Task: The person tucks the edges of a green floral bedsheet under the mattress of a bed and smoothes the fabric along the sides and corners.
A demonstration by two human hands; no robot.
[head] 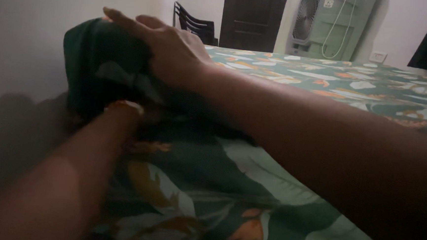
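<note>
Closest to the camera, the left forearm runs up from the lower left corner, and the left hand (125,110) is buried under a raised dark green pillow (103,64), with only a band at the wrist showing, so whether those fingers are clenched or loose cannot be told. Above it the right arm crosses in from the lower right edge, and the right hand (166,48) lies palm down on top of the pillow, fingers stretched long and flat toward the wall, pressing on the fabric rather than curled around it. The pillow stands lifted between the two hands, one under it, one over it, its far left edge just beyond the right fingertips. Below the pillow spreads a bedsheet (249,186) in green with pale leaves and orange blooms, running off to the right of the pillow across the whole bed. Left of the pillow rises a plain light wall (26,34). Beyond the pillow stands a black chair (194,26), then a dark door (252,18), and farther right a pale green air cooler (330,23).
</note>
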